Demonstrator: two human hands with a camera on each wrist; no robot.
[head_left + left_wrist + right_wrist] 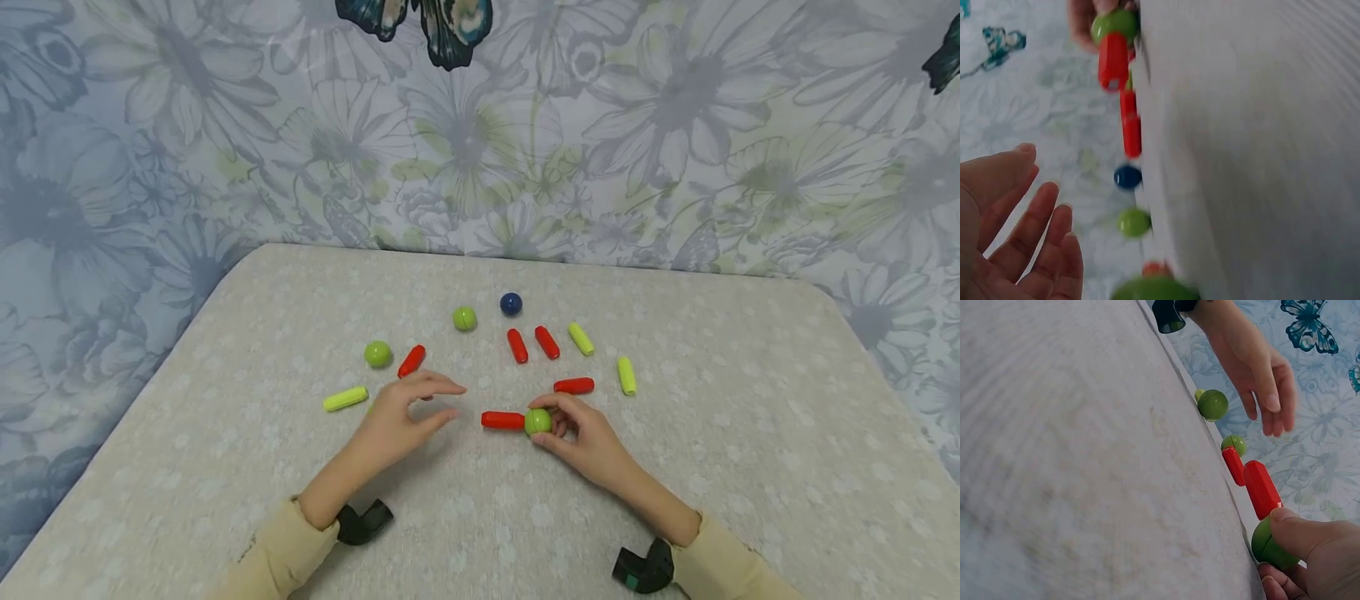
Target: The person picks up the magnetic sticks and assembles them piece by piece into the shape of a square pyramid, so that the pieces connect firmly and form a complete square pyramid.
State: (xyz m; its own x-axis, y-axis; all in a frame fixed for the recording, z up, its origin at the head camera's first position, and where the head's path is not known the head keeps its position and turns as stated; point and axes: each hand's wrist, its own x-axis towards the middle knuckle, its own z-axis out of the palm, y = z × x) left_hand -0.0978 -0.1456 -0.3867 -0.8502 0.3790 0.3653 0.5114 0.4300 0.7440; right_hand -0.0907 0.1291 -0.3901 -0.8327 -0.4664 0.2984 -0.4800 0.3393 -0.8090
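My right hand [585, 437] pinches a green ball [537, 421] between thumb and fingers. From the ball's left side sticks out a red rod [502, 420], its end joined to the ball and its free end pointing toward the other hand. The left hand [397, 417] is held over the table, thumb and fingers apart, with nothing between them. In the left wrist view its fingers [1038, 231] are loosely spread. Just beyond that hand lies another red rod [412, 361], with a green ball [378, 354] beside it and a yellow-green rod [346, 399] to its left.
A green ball [464, 318] and a dark blue ball [511, 304] sit farther back. Several red rods, one a short red rod [573, 386] behind the right hand, and yellow-green rods [626, 376] lie to the right. A flowered wall covering [525, 167] rises behind the cloth-covered table [750, 433].
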